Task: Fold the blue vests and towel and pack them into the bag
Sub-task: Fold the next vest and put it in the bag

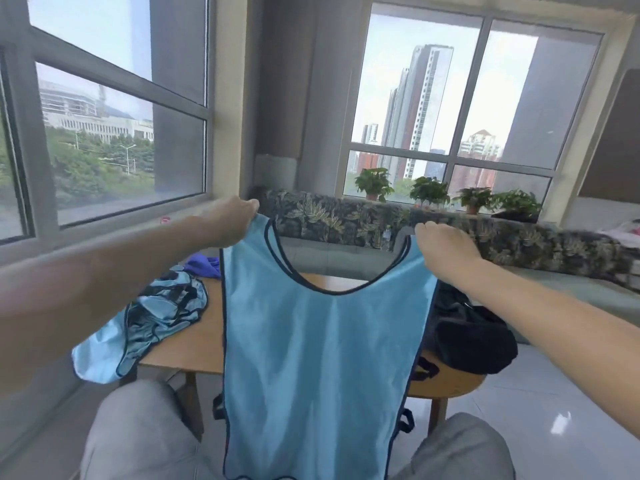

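Note:
A light blue vest [322, 358] with dark trim hangs full length in front of me, over the table. My left hand [230, 220] pinches its left shoulder strap and my right hand [446, 249] grips its right strap, both raised at about the same height. A heap of more light blue vests [156, 320] lies on the table's left side, partly hanging off the edge. A darker blue cloth [202, 265], perhaps the towel, lies behind that heap. A black bag [474, 336] sits on the table's right side, partly hidden by the held vest.
The wooden table [194, 348] stands between my knees and a leaf-patterned sofa [346, 220]. Potted plants [429, 192] line the window sill behind the sofa. Windows run along the left wall. White tiled floor [561, 403] lies to the right.

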Demonstrator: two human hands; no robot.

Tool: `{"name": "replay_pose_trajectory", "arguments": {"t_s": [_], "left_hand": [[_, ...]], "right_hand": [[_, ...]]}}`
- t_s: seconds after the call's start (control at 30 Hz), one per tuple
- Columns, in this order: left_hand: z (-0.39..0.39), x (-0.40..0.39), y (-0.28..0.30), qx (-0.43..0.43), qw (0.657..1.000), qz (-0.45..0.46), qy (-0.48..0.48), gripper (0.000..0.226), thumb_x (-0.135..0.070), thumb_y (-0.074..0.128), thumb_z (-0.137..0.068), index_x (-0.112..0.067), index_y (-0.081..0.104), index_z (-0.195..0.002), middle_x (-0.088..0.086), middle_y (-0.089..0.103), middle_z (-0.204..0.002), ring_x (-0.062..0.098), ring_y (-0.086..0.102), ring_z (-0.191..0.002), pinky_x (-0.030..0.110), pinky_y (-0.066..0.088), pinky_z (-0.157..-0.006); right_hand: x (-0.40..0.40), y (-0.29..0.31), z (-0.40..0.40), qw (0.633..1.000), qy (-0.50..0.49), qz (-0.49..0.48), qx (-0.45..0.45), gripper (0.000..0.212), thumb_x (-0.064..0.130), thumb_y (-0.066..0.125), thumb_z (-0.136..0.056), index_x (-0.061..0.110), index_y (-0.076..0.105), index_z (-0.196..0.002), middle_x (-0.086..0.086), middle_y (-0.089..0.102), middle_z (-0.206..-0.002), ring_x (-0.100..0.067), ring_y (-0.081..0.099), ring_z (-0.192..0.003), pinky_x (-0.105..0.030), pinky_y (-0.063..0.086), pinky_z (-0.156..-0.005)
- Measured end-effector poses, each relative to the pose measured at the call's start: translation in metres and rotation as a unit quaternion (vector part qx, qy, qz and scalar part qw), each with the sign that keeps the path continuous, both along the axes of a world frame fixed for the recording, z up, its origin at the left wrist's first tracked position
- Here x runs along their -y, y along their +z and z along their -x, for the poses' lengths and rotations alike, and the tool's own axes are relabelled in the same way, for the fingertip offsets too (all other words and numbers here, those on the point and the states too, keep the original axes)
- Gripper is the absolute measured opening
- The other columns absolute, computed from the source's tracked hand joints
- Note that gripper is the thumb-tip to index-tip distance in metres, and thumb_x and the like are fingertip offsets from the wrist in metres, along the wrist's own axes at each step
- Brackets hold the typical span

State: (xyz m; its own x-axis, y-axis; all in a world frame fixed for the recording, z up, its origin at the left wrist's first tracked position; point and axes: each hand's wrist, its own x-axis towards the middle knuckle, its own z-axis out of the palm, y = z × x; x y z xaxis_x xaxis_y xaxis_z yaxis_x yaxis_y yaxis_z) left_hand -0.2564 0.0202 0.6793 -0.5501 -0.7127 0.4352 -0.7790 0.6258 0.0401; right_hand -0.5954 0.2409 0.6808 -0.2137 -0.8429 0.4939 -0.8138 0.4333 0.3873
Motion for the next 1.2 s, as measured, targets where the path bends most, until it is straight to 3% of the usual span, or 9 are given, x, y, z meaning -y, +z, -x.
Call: {"name": "replay_pose_trajectory", "arguments": {"t_s": [0.13,0.27,0.47,0.57,0.67,0.83,0.97,1.07,1.2], "left_hand": [[0.013,0.033,-0.037,0.060,0.997,0.054,-0.014,0.026,-0.011,0.041,-0.104,-0.016,0.038,-0.079,0.009,0.056,-0.071,0.027,0.057,-0.059,0.049,0.056,-0.061],[0.022,0.056,-0.065,0.074,0.997,0.019,0.001,0.017,-0.010,0.041,-0.105,-0.012,0.042,-0.088,0.010,0.054,-0.069,0.027,0.054,-0.058,0.040,0.045,-0.052],[0.036,0.105,-0.102,0.083,0.996,-0.017,0.029,0.017,0.002,0.040,-0.099,-0.015,0.036,-0.097,0.013,0.053,-0.069,0.028,0.052,-0.055,0.039,0.043,-0.048],[0.051,0.136,-0.120,0.109,0.993,-0.030,0.034,0.018,0.005,0.040,-0.098,-0.012,0.035,-0.099,0.012,0.049,-0.066,0.026,0.049,-0.053,0.035,0.034,-0.045],[0.073,0.172,-0.137,0.139,0.989,-0.030,0.032,0.020,0.006,0.042,-0.095,-0.011,0.039,-0.105,0.011,0.052,-0.071,0.031,0.052,-0.059,0.037,0.036,-0.048],[0.110,0.226,-0.178,0.151,0.985,-0.076,0.029,0.002,-0.011,0.042,-0.106,-0.013,0.042,-0.106,0.009,0.043,-0.075,0.033,0.048,-0.068,0.042,0.038,-0.058],[0.132,0.256,-0.221,0.179,0.977,-0.112,0.014,0.023,-0.032,0.041,-0.110,-0.011,0.044,-0.103,0.008,0.043,-0.077,0.033,0.048,-0.072,0.041,0.039,-0.062],[0.144,0.271,-0.254,0.184,0.975,-0.126,0.011,0.024,-0.032,0.044,-0.109,-0.010,0.048,-0.102,0.004,0.041,-0.072,0.033,0.050,-0.071,0.040,0.041,-0.061],[0.149,0.270,-0.285,0.179,0.975,-0.128,0.009,0.019,-0.025,0.048,-0.107,-0.015,0.041,-0.093,0.003,0.043,-0.075,0.031,0.048,-0.067,0.040,0.039,-0.059]], "right_hand": [[0.033,-0.030,0.019,0.999,-0.006,-0.014,0.039,0.024,-0.006,0.056,-0.087,0.013,0.042,-0.092,-0.006,0.048,-0.093,-0.029,0.054,-0.088,-0.038,0.042,-0.065],[0.060,-0.058,0.041,0.997,0.004,-0.008,0.075,0.014,0.004,0.054,-0.096,0.013,0.044,-0.090,-0.010,0.050,-0.095,-0.036,0.059,-0.094,-0.038,0.039,-0.066],[0.115,-0.098,0.065,0.997,0.041,0.021,0.068,0.017,-0.006,0.048,-0.093,0.006,0.042,-0.104,-0.017,0.051,-0.097,-0.040,0.059,-0.083,-0.040,0.032,-0.059],[0.154,-0.120,0.083,0.996,0.059,0.002,0.070,0.018,-0.007,0.050,-0.094,0.006,0.042,-0.104,-0.017,0.049,-0.095,-0.039,0.059,-0.078,-0.040,0.031,-0.055],[0.195,-0.141,0.103,0.995,0.068,-0.037,0.067,0.018,-0.009,0.051,-0.093,0.006,0.044,-0.102,-0.016,0.047,-0.091,-0.040,0.061,-0.073,-0.039,0.030,-0.053],[0.254,-0.178,0.126,0.990,0.064,-0.088,0.086,0.027,-0.010,0.047,-0.088,0.007,0.045,-0.109,-0.015,0.051,-0.097,-0.038,0.061,-0.078,-0.041,0.035,-0.057],[0.290,-0.224,0.142,0.978,0.031,-0.153,0.138,0.037,-0.010,0.047,-0.087,0.009,0.048,-0.119,-0.013,0.059,-0.102,-0.034,0.065,-0.084,-0.039,0.051,-0.067],[0.305,-0.252,0.144,0.966,0.014,-0.179,0.185,0.028,-0.011,0.044,-0.089,0.008,0.052,-0.108,-0.016,0.059,-0.103,-0.037,0.064,-0.093,-0.038,0.044,-0.070],[0.317,-0.281,0.141,0.964,0.024,-0.160,0.211,0.026,-0.012,0.044,-0.086,0.013,0.040,-0.090,-0.015,0.051,-0.103,-0.035,0.056,-0.093,-0.037,0.034,-0.068]]}}
